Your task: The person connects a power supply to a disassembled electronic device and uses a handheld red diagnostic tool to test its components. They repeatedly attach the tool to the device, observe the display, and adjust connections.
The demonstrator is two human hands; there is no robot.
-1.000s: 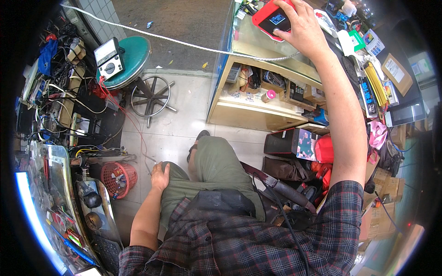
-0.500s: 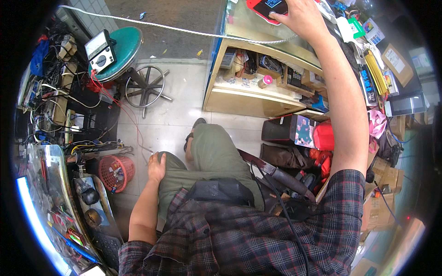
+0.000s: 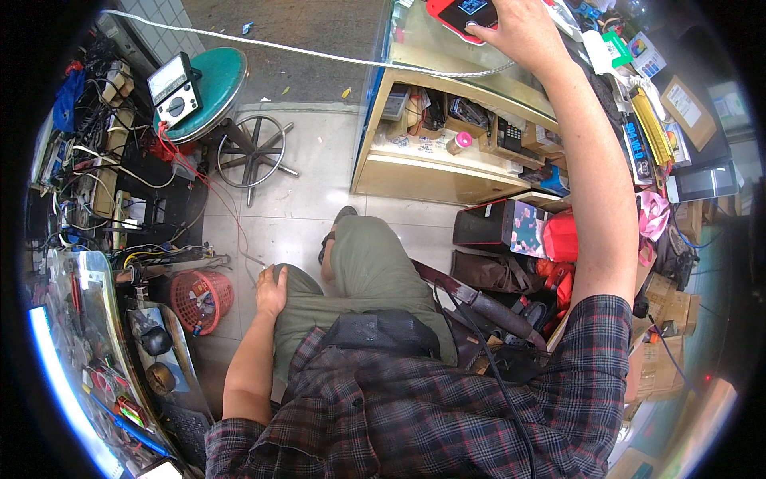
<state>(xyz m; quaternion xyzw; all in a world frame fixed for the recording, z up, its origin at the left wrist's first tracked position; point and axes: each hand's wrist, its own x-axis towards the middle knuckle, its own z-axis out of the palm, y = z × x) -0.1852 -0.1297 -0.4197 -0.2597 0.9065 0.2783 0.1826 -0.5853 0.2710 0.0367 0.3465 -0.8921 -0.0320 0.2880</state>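
Observation:
My right hand (image 3: 527,32) is stretched out over the glass-topped counter (image 3: 447,56) at the far right. Its thumb lies on the front edge of a red handheld device (image 3: 464,14) with a dark, lit screen; the top edge of the picture cuts off the device and the other fingers. My left hand (image 3: 272,292) rests on my left knee, fingers lying over it. Thin red leads (image 3: 219,191) run from a white analog multimeter (image 3: 175,93) to beside that hand. Whether its fingers touch the lead's end is hard to see. The multimeter sits on a green round stool (image 3: 215,84).
A white rope (image 3: 311,51) stretches across the far side to the counter. At left stand cable-filled shelves (image 3: 100,160), a pink basket (image 3: 203,302) and a cluttered workbench (image 3: 104,343). A black box (image 3: 483,222), bags and cardboard boxes (image 3: 658,359) crowd the right.

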